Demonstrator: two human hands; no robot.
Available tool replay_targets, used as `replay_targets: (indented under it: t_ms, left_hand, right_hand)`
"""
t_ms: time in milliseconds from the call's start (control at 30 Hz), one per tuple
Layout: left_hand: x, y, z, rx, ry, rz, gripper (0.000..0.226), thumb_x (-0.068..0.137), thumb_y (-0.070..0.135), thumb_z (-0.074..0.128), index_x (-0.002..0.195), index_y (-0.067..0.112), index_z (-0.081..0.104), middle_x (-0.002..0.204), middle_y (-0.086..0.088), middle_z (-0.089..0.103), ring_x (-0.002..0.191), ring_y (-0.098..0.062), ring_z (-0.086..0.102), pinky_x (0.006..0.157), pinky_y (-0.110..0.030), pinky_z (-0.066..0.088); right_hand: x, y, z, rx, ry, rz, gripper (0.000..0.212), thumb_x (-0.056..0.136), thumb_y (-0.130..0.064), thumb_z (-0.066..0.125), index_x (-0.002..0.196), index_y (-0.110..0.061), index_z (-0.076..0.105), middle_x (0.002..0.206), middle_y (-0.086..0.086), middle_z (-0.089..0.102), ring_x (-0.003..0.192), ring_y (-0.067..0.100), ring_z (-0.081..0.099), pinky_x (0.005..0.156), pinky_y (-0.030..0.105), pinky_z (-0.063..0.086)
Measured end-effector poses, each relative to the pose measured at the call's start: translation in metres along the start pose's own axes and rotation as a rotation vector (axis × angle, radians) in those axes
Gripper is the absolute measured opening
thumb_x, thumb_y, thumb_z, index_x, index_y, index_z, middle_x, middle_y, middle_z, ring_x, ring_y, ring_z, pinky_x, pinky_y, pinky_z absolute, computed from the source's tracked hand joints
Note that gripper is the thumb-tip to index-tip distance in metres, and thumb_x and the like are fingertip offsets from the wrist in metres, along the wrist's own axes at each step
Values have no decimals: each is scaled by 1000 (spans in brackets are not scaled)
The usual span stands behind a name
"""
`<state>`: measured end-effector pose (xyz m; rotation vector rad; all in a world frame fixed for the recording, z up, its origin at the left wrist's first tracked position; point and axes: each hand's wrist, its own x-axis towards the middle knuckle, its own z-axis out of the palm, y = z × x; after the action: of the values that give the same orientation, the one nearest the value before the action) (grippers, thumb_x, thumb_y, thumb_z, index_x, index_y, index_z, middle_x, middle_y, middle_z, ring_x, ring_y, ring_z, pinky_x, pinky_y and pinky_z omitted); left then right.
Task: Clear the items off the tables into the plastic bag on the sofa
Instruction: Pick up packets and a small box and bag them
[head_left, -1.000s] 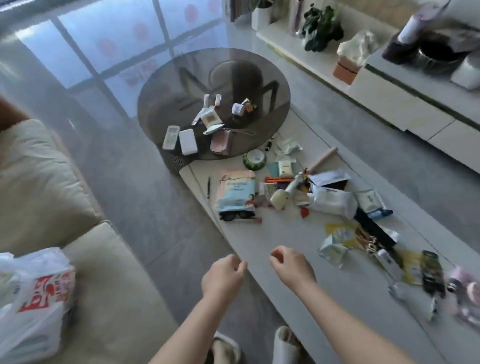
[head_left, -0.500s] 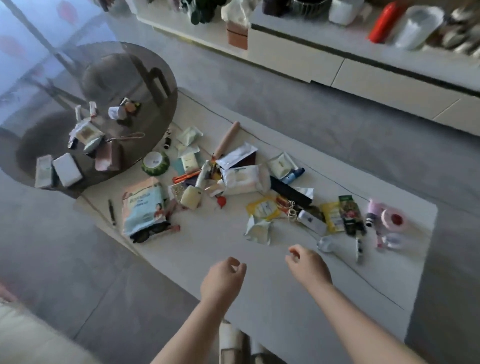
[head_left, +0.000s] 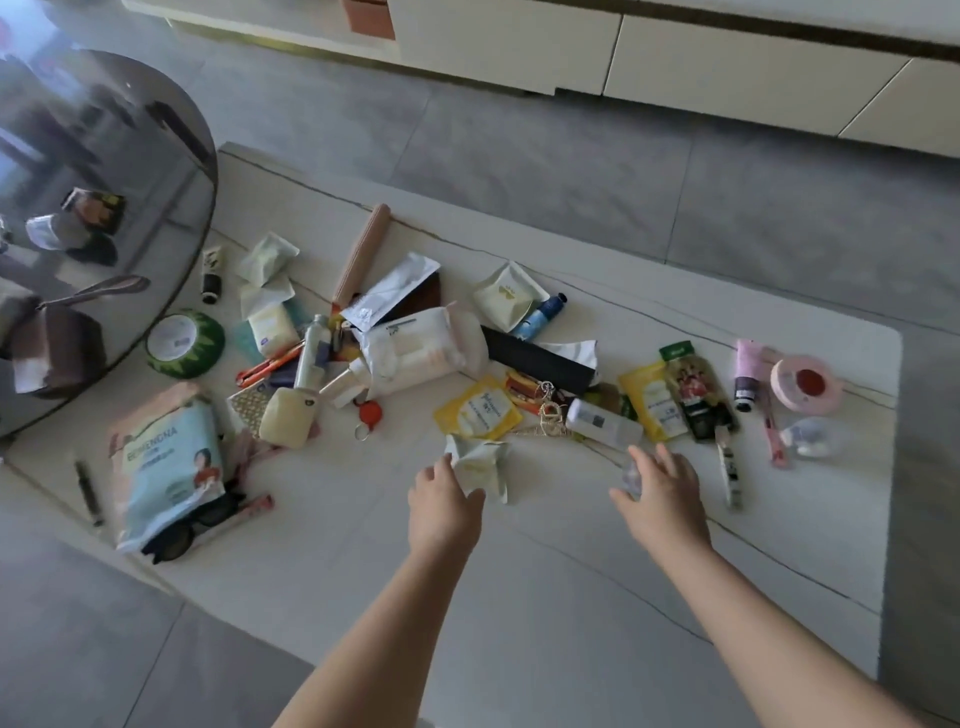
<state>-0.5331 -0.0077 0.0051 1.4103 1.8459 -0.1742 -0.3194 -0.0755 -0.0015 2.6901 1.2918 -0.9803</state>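
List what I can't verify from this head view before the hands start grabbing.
- Plastic bag and sofa: outside the frame.
- Small clear item under right hand: fingers cover it.
- Round glass table: cut off at left edge.
- Left hand on crumpled wrapper: grip hidden.

A long bench (head_left: 545, 597) runs across the view, with a round glass bench (head_left: 104, 156) overlapping its left end. Behind both lies the floor (head_left: 571, 156), then a low cabinet (head_left: 727, 67). On the long bench, a large pouch (head_left: 166, 462) lies at the near left, a pen (head_left: 87, 491) to its left, and sunglasses (head_left: 192, 525) under its near edge. A wipes pack (head_left: 421, 345) sits in the middle of the clutter, a rolled tube (head_left: 361, 252) behind it. A crumpled wrapper (head_left: 480, 465) lies nearest the front, the left hand (head_left: 441, 506) touching it. The right hand (head_left: 662, 496) is to its right, just before a small bottle (head_left: 602, 421). A tape roll (head_left: 805, 383) lies at the far right.
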Motion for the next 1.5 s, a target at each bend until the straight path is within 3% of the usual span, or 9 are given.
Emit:
replay_targets:
  t_ms: [100,300,467,633,833,933,1033,1367,1500]
  left_hand:
    - [22,-4,10,-2,48,-20,63,91,32,58,145,17,29,140,-10,41,128,-29,38,102,-38,37]
    - [42,-9,29,-23,85,-32,67,88,37,62,142,13,31,136,-12,42,126,-29,42,101,-39,38]
    - [53,-10,40,71,132,-52,56,84,42,65,127,14,42,127,-9,48,121,-28,45,96,-38,39]
    - [61,-14,43,111,107,-104,48,84,40,64,117,10,50,120,-11,55,115,-30,49,92,-37,39]
    - [68,-9,29,42,141,109,37,89,39,59,106,7,55,121,-11,48,112,-29,40,91,-34,36]
    - [85,0,19,81,148,203,41,87,41,60,110,7,56,135,-9,40,121,-28,35,99,-35,34]
    - [102,9,15,100,123,214,43,87,37,61,116,5,55,139,-11,38,124,-30,34,100,-36,34]
    - [103,8,24,200,218,67,51,82,54,61,109,12,53,116,-8,54,109,-29,44,91,-35,36]
    - [92,6,27,-165,137,-2,37,82,35,69,96,12,45,102,-6,50,90,-24,50,70,-31,38]
  right_hand:
    - [14,5,18,7,9,40,60,90,-30,60,144,-21,34,156,9,17,142,30,13,108,41,32]
    - [18,12,46,60,129,-25,36,85,-12,66,120,-13,58,138,7,40,125,29,35,88,36,44]
    - [20,9,56,15,88,-97,26,82,-19,70,103,-18,57,118,2,49,110,25,42,74,31,42]
    - [26,3,55,-68,92,-105,8,91,-18,52,95,-12,52,108,7,53,106,28,46,73,33,40]
    - [43,-14,33,109,142,57,37,94,-25,45,129,-17,40,125,8,54,106,31,56,70,36,46]
    - [57,-18,27,22,129,28,63,92,-36,50,146,-23,21,145,9,34,114,30,54,67,33,42]
    - [70,-18,31,-27,37,53,71,91,-37,51,149,-27,12,157,4,14,125,30,47,75,38,47]
    - [64,-19,48,-122,62,166,46,86,-31,55,127,-18,36,122,12,37,90,33,56,59,33,40]
    - [58,-19,46,-185,17,151,41,85,-41,55,114,-15,41,111,10,52,89,31,61,60,30,39]
